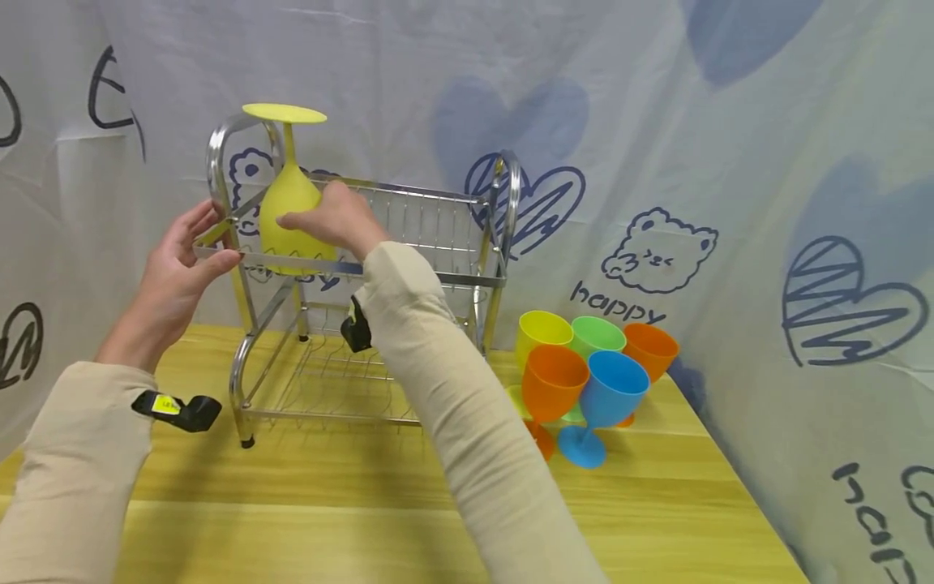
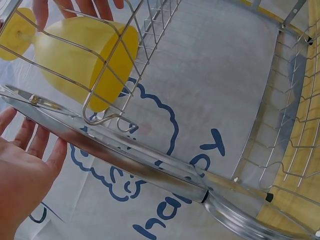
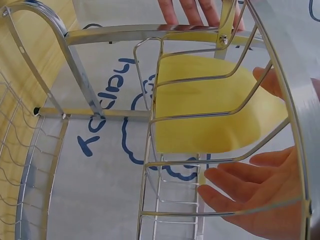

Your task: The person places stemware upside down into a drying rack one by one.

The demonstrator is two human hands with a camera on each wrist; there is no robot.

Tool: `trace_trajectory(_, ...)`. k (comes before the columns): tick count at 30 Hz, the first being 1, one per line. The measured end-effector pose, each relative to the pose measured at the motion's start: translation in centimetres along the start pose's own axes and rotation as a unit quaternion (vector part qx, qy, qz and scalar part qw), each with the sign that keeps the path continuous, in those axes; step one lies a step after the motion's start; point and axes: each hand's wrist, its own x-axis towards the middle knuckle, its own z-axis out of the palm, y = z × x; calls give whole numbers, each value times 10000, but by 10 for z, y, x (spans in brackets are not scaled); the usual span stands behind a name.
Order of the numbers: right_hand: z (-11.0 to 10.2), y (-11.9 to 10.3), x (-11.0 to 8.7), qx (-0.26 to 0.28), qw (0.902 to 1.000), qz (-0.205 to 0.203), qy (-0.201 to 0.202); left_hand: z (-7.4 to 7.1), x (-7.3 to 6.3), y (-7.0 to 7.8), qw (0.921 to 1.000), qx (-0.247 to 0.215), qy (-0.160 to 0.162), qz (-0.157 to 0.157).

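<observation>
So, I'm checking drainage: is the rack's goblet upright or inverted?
Inverted: the yellow goblet has its round foot above its bowl.

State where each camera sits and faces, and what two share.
Head: worn there, facing forward and down at the dish rack; left hand, right hand, sleeves show.
Left wrist: worn there, facing the yellow goblet; left hand, right fingers show.
Right wrist: worn there, facing the yellow goblet too; right hand, left fingers show.
Both wrist views share the yellow goblet.
</observation>
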Motion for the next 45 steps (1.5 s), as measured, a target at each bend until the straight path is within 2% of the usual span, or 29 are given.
trace_trajectory(6, -4, 2, -6, -121, 9996, -247, 57, 3, -2, -1, 9998, -167, 33, 72)
trace_trajectory(10, -15, 3, -14, -219, 9987, -431, 153, 5, -3, 0, 9998, 40, 170, 133)
trace_trajectory(15, -33, 7, -28, 133, 9962, -828, 255, 6, -7, 2, 9989, 164, 400, 179)
trace_trajectory(16, -38, 8, -32, 235, 9951, -917, 299, 6, -8, 2, 9983, 298, 463, 187)
trace_trajectory(18, -46, 11, -39, 433, 9919, -1131, 388, 8, -11, 3, 9937, 894, 635, 211)
trace_trajectory(21, -59, 16, -52, 614, 9850, -1507, 574, 13, -16, 3, 9792, 1750, 992, 256)
trace_trajectory(23, -67, 21, -60, 670, 9796, -1758, 713, 17, -20, 2, 9696, 2091, 1234, 312)
trace_trajectory(27, -80, 32, -76, 584, 9717, -2074, 970, 25, -26, 1, 9665, 1985, 1575, 417)
trace_trajectory(31, -92, 48, -91, 350, 9669, -2209, 1230, 33, -33, 5, 9616, 1890, 1921, 525)
trace_trajectory(35, -105, 72, -101, 394, 9583, -2382, 1531, 40, -42, 13, 9543, 1964, 2147, 676)
trace_trajectory(38, -114, 94, -108, 517, 9516, -2506, 1702, 46, -48, 20, 9481, 2041, 2262, 915)
trace_trajectory(42, -122, 122, -114, 589, 9524, -2332, 1875, 55, -54, 27, 9464, 1833, 2373, 1203)
trace_trajectory(45, -125, 141, -118, 563, 9584, -2008, 1946, 61, -58, 30, 9467, 1620, 2451, 1320)
